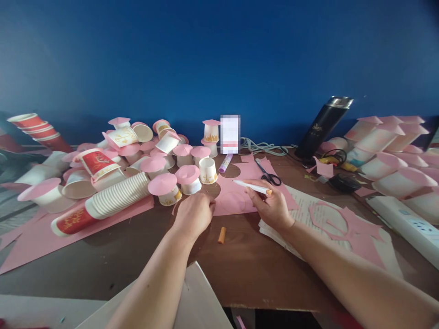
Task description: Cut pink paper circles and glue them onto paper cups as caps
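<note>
My right hand (pixel 270 205) is closed around a white marker (pixel 252 186) with an orange end, its tip pointing left over a pink paper sheet (pixel 229 201). Faint round outlines show on that sheet, and a round piece is cut out of its upper left. My left hand (pixel 197 212) rests at the sheet's left edge with fingers curled; what they hold, if anything, is hidden. An orange cap (pixel 222 235) lies on the brown table between my hands. Just beyond my left hand stands an upside-down white paper cup (pixel 207 171). Black-handled scissors (pixel 269 176) lie on the sheet's far right part.
Many cups with pink paper tops (pixel 162 184) crowd the left, beside a long cup stack (pixel 116 201). A glue stick (pixel 225 163) lies behind the sheet. On the right are a black bottle (pixel 320 128), a power strip (pixel 411 226), printed papers (pixel 295 196) and more topped cups (pixel 404 180).
</note>
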A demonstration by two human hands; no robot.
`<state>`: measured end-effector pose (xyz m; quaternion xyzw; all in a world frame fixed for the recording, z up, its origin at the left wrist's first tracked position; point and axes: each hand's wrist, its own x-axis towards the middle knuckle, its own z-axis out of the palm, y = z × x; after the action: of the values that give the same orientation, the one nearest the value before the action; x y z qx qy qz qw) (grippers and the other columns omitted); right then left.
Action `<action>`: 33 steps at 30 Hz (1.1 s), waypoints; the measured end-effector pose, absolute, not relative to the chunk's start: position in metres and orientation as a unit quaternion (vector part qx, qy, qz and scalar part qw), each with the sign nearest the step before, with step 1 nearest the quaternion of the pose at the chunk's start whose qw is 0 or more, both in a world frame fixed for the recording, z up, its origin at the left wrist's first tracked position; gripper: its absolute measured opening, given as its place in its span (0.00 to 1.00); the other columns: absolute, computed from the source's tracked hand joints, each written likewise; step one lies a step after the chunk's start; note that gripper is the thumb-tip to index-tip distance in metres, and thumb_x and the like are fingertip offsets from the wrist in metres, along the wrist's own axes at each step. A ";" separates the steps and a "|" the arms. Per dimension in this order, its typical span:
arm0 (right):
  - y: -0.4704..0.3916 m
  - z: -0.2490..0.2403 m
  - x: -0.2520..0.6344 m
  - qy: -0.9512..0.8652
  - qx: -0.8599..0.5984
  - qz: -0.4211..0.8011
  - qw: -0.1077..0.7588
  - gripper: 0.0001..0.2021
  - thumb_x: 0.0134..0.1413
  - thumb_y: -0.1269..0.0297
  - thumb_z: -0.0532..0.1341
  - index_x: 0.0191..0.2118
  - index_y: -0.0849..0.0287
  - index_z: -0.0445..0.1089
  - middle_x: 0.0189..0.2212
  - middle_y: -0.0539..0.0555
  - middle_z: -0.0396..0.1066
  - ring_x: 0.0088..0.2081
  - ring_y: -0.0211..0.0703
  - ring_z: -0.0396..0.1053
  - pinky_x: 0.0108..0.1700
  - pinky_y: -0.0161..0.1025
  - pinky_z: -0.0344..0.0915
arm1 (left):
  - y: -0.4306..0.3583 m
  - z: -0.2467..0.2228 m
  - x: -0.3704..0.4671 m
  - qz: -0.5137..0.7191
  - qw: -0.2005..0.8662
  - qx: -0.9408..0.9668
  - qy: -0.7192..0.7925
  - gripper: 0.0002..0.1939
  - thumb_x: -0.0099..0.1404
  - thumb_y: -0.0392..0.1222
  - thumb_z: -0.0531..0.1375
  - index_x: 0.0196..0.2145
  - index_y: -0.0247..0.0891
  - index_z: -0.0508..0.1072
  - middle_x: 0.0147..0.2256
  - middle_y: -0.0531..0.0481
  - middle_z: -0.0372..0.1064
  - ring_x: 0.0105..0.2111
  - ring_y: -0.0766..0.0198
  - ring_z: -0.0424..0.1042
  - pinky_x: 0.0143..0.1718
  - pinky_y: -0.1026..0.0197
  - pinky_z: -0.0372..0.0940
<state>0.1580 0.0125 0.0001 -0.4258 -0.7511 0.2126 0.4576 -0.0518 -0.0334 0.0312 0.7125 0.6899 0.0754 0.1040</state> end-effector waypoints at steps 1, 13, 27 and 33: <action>0.012 0.000 0.158 -0.750 -0.422 0.229 0.456 0.14 0.60 0.59 0.57 0.48 0.54 0.73 0.41 0.55 0.76 0.34 0.44 0.74 0.39 0.39 0.70 | -0.033 0.031 -0.052 0.074 0.103 0.709 0.694 0.12 0.63 0.43 0.53 0.30 0.43 0.76 0.34 0.46 0.75 0.34 0.56 0.73 0.31 0.59 0.58; 0.012 -0.005 0.161 -0.832 -0.434 0.168 0.303 0.16 0.59 0.66 0.56 0.52 0.51 0.69 0.46 0.50 0.76 0.35 0.43 0.76 0.37 0.36 0.68 | -0.044 0.043 -0.050 0.045 0.218 0.723 0.654 0.20 0.50 0.63 0.62 0.25 0.41 0.73 0.23 0.52 0.71 0.25 0.61 0.69 0.24 0.62 0.53; 0.004 0.010 0.167 -0.767 -0.366 0.240 0.469 0.13 0.60 0.65 0.58 0.50 0.53 0.71 0.41 0.52 0.75 0.27 0.35 0.73 0.32 0.34 0.69 | -0.043 0.042 -0.049 0.184 0.297 0.727 0.591 0.07 0.54 0.47 0.60 0.27 0.40 0.73 0.25 0.54 0.72 0.24 0.66 0.68 0.24 0.65 0.54; -0.008 0.021 0.170 -0.782 -0.318 0.179 0.505 0.13 0.58 0.70 0.60 0.48 0.53 0.71 0.39 0.54 0.74 0.33 0.40 0.72 0.37 0.38 0.69 | -0.026 0.032 -0.054 0.339 0.432 0.583 0.598 0.14 0.56 0.51 0.62 0.31 0.37 0.73 0.28 0.51 0.72 0.24 0.67 0.66 0.25 0.65 0.58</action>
<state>0.1703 -0.0075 0.0206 -0.3182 -0.7817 0.1793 0.5055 -0.0539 -0.0262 0.0315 0.5835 0.5983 0.3386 0.4324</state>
